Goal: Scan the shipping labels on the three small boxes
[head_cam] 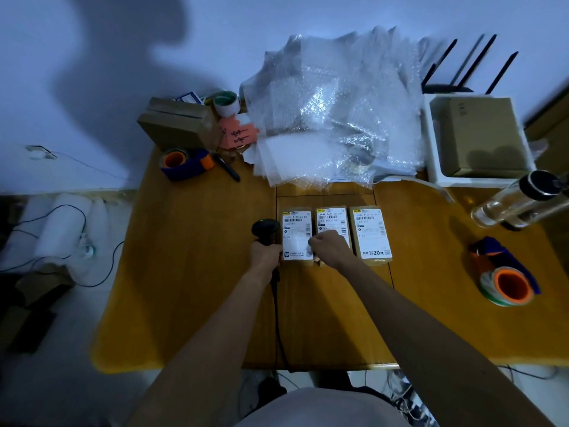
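We've got 3 small boxes lined up side by side in a row near the middle of the wooden counter (191, 272), each with a white shipping label facing up. Our left hand (265, 252) is wrapped tight around the handle of a black scanner (265, 230), which sits just left of the left box (297, 235) — its cord (277, 318) runs back along the counter toward us. Our right hand (329, 246) is curled closed with the fingertips pinching at the edge between the left box and the middle box (332, 220), covering the lower part of the middle one. The right box (371, 234) sits untouched, label fully readable.

Further back there's a big heap of bubble wrap (335, 109), a tape dispenser (184, 164) with an orange core, a black pen (228, 168) and a stack of cardboard boxes (178, 124). Off to the right — a clear water bottle (517, 200) lying tilted, another tape roll (508, 286), and a white bin (431, 143) holding a brown box.
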Demonstrator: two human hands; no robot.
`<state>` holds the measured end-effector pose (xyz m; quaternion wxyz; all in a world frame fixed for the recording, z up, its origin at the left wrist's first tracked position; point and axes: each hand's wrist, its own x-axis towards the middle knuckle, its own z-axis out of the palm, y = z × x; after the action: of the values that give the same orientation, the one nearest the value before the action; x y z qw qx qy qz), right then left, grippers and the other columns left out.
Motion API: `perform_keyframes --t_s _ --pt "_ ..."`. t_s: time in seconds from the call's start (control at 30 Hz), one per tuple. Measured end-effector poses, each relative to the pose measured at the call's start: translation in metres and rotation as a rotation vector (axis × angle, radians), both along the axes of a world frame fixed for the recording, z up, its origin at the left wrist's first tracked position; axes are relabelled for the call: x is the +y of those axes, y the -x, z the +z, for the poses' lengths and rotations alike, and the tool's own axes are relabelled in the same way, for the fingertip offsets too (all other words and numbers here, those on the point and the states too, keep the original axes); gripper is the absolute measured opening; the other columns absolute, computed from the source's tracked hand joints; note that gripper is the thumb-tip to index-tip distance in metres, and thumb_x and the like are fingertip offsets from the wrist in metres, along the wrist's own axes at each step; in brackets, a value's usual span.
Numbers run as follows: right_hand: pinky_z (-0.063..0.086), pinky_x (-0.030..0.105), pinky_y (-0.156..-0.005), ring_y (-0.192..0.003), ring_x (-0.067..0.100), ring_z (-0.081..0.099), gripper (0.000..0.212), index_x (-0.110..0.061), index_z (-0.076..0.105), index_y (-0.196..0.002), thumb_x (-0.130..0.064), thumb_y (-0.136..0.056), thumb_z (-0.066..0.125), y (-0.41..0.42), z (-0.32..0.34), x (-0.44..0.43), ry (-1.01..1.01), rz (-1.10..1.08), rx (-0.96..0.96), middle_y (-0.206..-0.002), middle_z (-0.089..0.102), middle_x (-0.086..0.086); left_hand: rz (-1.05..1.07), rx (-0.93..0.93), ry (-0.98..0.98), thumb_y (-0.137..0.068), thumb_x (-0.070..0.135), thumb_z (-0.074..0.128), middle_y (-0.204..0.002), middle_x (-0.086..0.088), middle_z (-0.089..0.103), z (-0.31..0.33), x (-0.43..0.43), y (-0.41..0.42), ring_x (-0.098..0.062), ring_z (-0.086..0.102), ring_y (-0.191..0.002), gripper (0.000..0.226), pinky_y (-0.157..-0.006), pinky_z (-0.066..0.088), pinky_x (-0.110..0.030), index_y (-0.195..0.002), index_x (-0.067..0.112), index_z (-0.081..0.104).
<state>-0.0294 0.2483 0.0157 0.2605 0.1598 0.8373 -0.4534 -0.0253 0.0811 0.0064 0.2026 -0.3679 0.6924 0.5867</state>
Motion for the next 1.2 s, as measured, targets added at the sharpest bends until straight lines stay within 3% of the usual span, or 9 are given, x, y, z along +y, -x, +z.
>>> perform_keyframes --t_s 0.13,0.23,0.33,0.5,0.67,0.87,1.03,1.13,1.2 --pt "0.044 0.035 -0.065 -0.065 0.025 0.058 0.023 -0.006 0.064 -0.077 -0.021 -0.092 0.054 -0.007 0.005 -0.013 -0.013 0.058 0.010 -0.071 0.062 0.014 0.032 -0.002 0.004 -0.089 -0.002 0.061 -0.076 -0.011 0.064 0.001 -0.009 -0.005 -0.016 0.058 -0.057 0.011 -0.046 0.045 -0.025 -0.100 -0.003 0.062" --pt "0.045 0.037 -0.072 -0.088 0.032 0.065 0.025 -0.002 0.065 -0.104 -0.023 -0.096 0.054 -0.012 0.005 -0.025 -0.074 0.109 0.015 -0.097 0.067 0.017 0.050 0.000 0.025 -0.090 -0.002 0.060 -0.078 -0.011 0.065 0.003 -0.016 -0.010 -0.016 0.058 -0.058 0.012 -0.044 0.044 -0.024 -0.101 -0.004 0.063" --pt "0.050 0.037 -0.080 -0.103 0.027 0.062 0.034 -0.005 0.056 -0.125 -0.028 -0.099 0.055 -0.016 0.007 -0.037 -0.096 0.156 -0.001 -0.115 0.062 0.009 0.058 0.000 0.044 -0.089 -0.002 0.059 -0.080 -0.012 0.065 0.005 -0.022 -0.014 -0.016 0.058 -0.059 0.011 -0.046 0.043 -0.024 -0.099 -0.003 0.063" --pt "0.049 0.026 -0.066 -0.100 0.025 0.065 0.039 -0.005 0.060 -0.133 -0.024 -0.100 0.055 -0.023 0.007 -0.053 -0.060 0.233 0.005 -0.130 0.067 0.014 0.074 0.004 0.066 -0.090 -0.002 0.059 -0.072 -0.008 0.064 0.009 -0.029 -0.023 -0.014 0.055 -0.053 0.010 -0.042 0.041 -0.021 -0.082 0.004 0.061" --pt "0.056 0.036 -0.091 -0.122 0.029 0.063 0.045 -0.008 0.052 -0.143 -0.021 -0.101 0.055 -0.034 0.012 -0.058 -0.036 0.207 0.002 -0.142 0.061 0.013 0.108 0.012 0.048 -0.090 0.000 0.062 -0.075 -0.010 0.069 0.012 -0.036 -0.036 -0.015 0.058 -0.054 0.010 -0.046 0.044 -0.022 -0.081 0.004 0.063" --pt "0.059 0.039 -0.086 -0.118 0.030 0.066 0.049 -0.015 0.038 -0.150 -0.023 -0.104 0.051 -0.044 0.021 -0.057 0.009 0.112 0.095 -0.143 0.059 0.014 0.144 0.027 -0.006 -0.092 0.001 0.060 -0.071 -0.010 0.067 0.023 -0.037 -0.043 -0.016 0.055 -0.054 0.009 -0.050 0.044 -0.026 -0.084 0.002 0.065" --pt "0.059 0.036 -0.074 -0.101 0.024 0.068 0.043 -0.017 0.042 -0.146 -0.027 -0.105 0.051 -0.049 0.036 -0.048 0.064 0.010 0.187 -0.135 0.063 0.015 0.139 0.067 -0.039 -0.091 0.004 0.063 -0.071 -0.009 0.065 0.042 -0.032 -0.044 -0.018 0.057 -0.058 0.006 -0.052 0.045 -0.027 -0.089 0.000 0.066" --pt "0.054 0.029 -0.076 -0.109 0.023 0.063 0.049 -0.013 0.040 -0.147 -0.026 -0.103 0.057 -0.050 0.045 -0.038 0.137 -0.062 0.192 -0.140 0.059 0.013 0.126 0.107 -0.066 -0.091 0.007 0.064 -0.074 -0.010 0.066 0.056 -0.028 -0.043 -0.020 0.059 -0.062 0.009 -0.059 0.048 -0.031 -0.082 0.007 0.064" --pt "0.058 0.035 -0.085 -0.118 0.027 0.063 0.059 -0.011 0.034 -0.150 -0.026 -0.100 0.061 -0.051 0.053 -0.028 0.214 -0.123 0.158 -0.142 0.058 0.013 0.112 0.140 -0.084 -0.091 0.009 0.066 -0.071 -0.008 0.064 0.070 -0.025 -0.042 -0.019 0.058 -0.060 0.010 -0.058 0.048 -0.031 -0.081 0.010 0.063"
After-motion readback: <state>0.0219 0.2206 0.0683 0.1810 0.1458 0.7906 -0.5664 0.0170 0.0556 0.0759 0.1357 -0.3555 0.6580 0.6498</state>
